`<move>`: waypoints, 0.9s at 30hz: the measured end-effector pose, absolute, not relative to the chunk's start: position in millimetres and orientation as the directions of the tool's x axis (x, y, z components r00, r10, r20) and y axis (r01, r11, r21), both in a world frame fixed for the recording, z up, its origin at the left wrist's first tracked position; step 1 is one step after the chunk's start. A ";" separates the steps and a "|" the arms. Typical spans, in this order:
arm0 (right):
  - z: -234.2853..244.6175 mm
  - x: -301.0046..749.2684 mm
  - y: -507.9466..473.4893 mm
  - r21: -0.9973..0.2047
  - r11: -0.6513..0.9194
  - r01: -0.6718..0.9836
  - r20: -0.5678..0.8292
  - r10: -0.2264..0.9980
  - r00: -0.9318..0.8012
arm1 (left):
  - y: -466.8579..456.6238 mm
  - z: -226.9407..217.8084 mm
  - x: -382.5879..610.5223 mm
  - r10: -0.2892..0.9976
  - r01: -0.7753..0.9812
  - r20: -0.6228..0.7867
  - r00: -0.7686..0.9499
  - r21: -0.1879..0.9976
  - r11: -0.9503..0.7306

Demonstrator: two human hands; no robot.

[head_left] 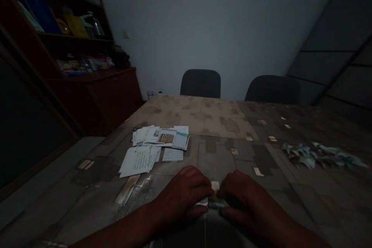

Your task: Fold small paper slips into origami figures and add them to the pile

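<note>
At the near edge of the table, my left hand (188, 190) and my right hand (244, 193) face each other, fingers curled and thumbs below. Between them is a small piece of paper (202, 202), mostly covered by my fingers; its pale edge shows by my left thumb. Its darker part reaches toward my right thumb, and poor light blurs its shape. Beyond my left hand lies a loose pile of printed paper sheets (139, 159), topped by a picture card (166, 137). Far to the right rests a cluster of crumpled or folded paper pieces (322, 155).
A patterned cloth covers the table (203, 114). Two dark chairs (200, 83) stand at its far side against a pale wall. On the left, a wooden cabinet (113, 93) has shelves full of household things. The room is dim.
</note>
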State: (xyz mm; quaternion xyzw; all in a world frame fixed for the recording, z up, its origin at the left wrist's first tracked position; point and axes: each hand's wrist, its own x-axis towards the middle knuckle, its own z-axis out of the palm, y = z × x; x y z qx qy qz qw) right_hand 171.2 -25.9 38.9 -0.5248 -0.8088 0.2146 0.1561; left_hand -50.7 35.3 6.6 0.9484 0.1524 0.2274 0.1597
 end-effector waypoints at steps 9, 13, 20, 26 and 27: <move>18.5 175.6 -32.2 -0.475 0.421 0.773 0.082 0.895 -0.438 | 39.7 -1.8 -38.5 0.209 0.175 0.533 0.820 0.114 -0.978; 4.8 182.2 -29.1 -0.464 0.462 0.756 0.126 0.879 -0.460 | 36.1 -1.7 -36.9 0.236 0.195 0.553 0.799 0.133 -0.972; -11.0 178.7 -34.9 -0.322 0.540 0.777 0.284 0.838 -0.465 | 28.3 1.8 -42.1 0.334 0.228 0.492 0.804 0.265 -0.937; -7.8 170.6 -36.3 -0.239 0.574 0.783 0.320 0.808 -0.495 | 18.4 8.6 -45.3 0.417 0.278 0.430 0.801 0.349 -0.895; -7.3 171.4 -35.8 -0.269 0.574 0.773 0.314 0.811 -0.493 | 17.6 9.4 -45.3 0.419 0.276 0.427 0.801 0.357 -0.892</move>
